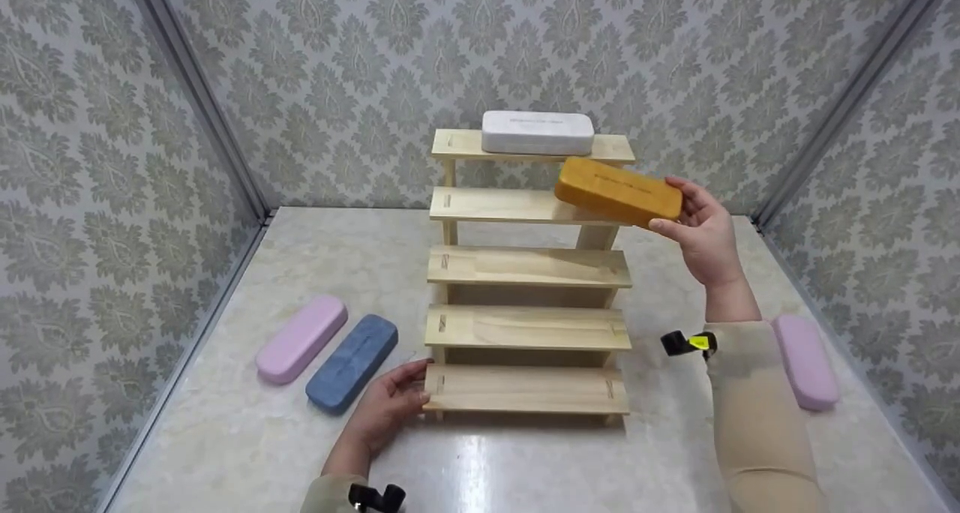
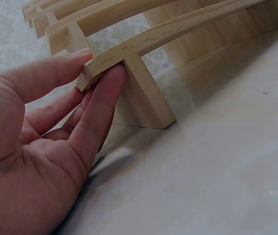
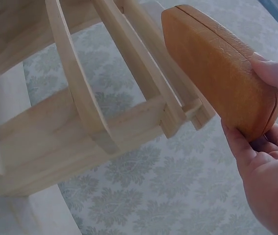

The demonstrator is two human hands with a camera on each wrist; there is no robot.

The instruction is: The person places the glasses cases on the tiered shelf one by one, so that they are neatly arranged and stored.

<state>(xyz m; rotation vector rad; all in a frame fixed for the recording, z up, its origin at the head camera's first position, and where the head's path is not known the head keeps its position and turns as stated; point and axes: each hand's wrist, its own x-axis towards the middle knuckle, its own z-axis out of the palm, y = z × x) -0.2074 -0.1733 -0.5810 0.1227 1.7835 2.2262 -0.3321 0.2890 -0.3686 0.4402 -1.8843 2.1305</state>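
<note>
A mustard-coloured glasses case [image 1: 619,190] is gripped at its right end by my right hand [image 1: 703,232], tilted in front of the upper steps of a wooden tiered rack [image 1: 529,265]. In the right wrist view, thumb and fingers pinch the end of this glasses case [image 3: 217,68], beside the rack's side. My left hand [image 1: 390,404] holds the left end of the rack's lowest step. The left wrist view shows the thumb above and fingers beneath that step's corner [image 2: 97,63]. A white glasses case [image 1: 537,133] lies on the top step.
On the table left of the rack lie a pink glasses case [image 1: 302,339] and a blue glasses case [image 1: 352,363]. Another pink case [image 1: 805,361] lies at the right, beside the right sleeve. Patterned wall panels [image 1: 517,48] enclose the table at the back and sides.
</note>
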